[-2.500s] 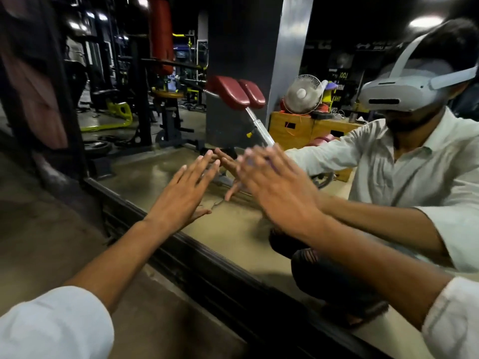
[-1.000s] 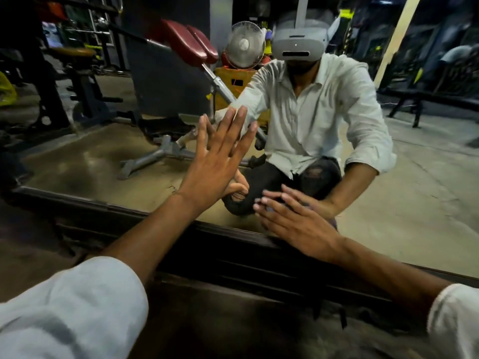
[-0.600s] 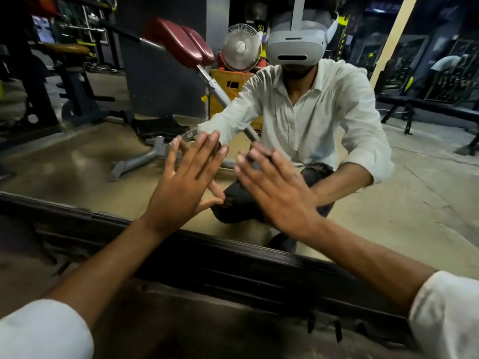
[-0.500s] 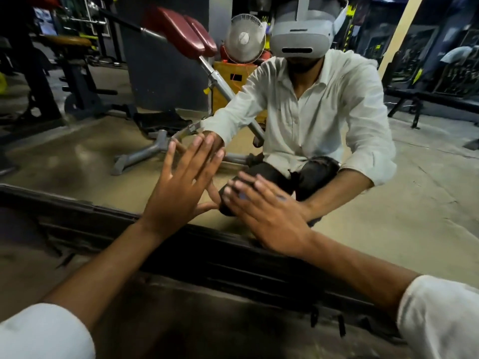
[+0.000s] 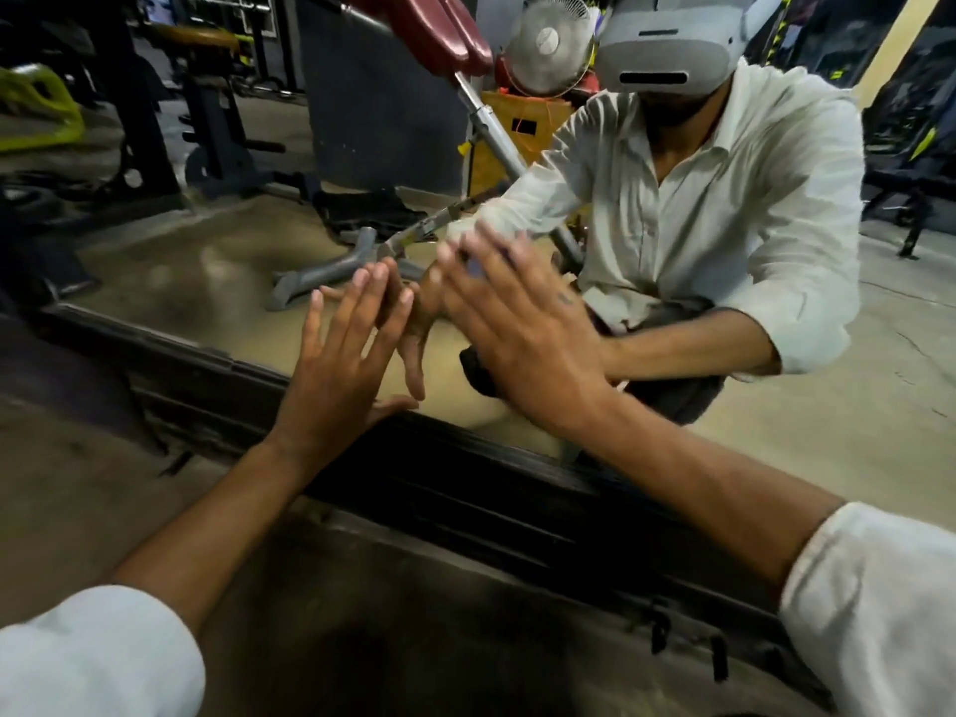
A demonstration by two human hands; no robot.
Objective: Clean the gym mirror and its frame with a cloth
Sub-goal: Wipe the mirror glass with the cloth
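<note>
Two open hands held flat to a low gym mirror, seen from the person's own head.

At the left, a white-sleeved arm reaches forward. The left hand (image 5: pixel 341 364) is released, fingers straight and slightly spread, its fingertips meeting their own reflection on the mirror (image 5: pixel 170 261) and its thumb just above the frame (image 5: pixel 491 499). The mirror stands ahead at floor level. Its dark ridged frame runs slantwise under both hands, from the middle left down to the lower right, on the concrete floor (image 5: pixel 62 489). Just right of the left hand, the right hand (image 5: pixel 517 344) is also flat and released, palm toward the glass. It is blurred, so contact cannot be told. Further right, the glass reflects the crouching person (image 5: pixel 698 188) in a white shirt and a grey headset (image 5: pixel 667 49).
</note>
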